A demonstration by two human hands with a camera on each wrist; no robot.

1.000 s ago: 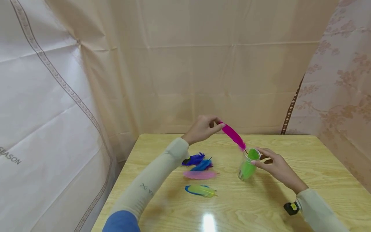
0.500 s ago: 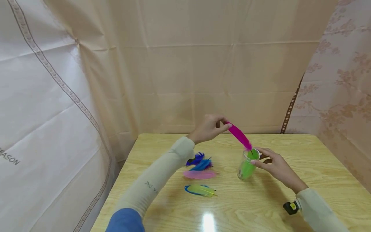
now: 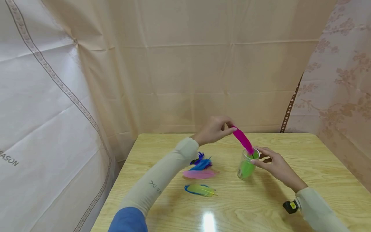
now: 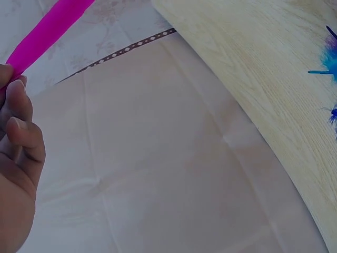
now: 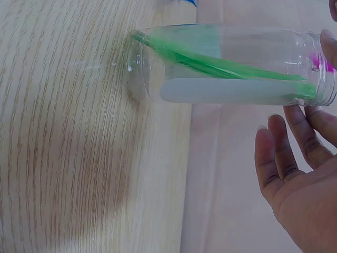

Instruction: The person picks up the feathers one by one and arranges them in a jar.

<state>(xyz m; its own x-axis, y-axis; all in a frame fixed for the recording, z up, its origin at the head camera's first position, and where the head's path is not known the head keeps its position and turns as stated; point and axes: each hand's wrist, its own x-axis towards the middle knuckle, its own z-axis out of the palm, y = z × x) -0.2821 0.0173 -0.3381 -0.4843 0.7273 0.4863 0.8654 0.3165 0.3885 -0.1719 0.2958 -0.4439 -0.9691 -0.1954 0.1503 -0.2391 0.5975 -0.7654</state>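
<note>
My left hand [image 3: 215, 130] pinches a magenta feather [image 3: 242, 140] by its upper end. The feather slants down to the right, and its quill end dips into the mouth of a clear jar [image 3: 241, 167]. A green feather [image 5: 210, 64] leans inside the jar, which stands on the table. My right hand [image 3: 275, 167] grips the jar near its rim, thumb on the near side and fingers behind. In the right wrist view, magenta [image 5: 321, 63] shows just inside the jar's neck. The left wrist view has the magenta feather [image 4: 50, 31] between thumb and fingers.
Left of the jar on the wooden table [image 3: 232, 206] lie dark blue [image 3: 200, 157] and bright blue feathers [image 3: 202, 164], a pink feather [image 3: 199, 174], and a yellow-green feather [image 3: 204, 190] over a blue one. Beige cloth [image 3: 185, 71] hangs behind the table.
My left hand has moved right and slightly down, bringing the magenta feather's quill from the jar's rim into its mouth. My right hand and the jar have stayed in place.
</note>
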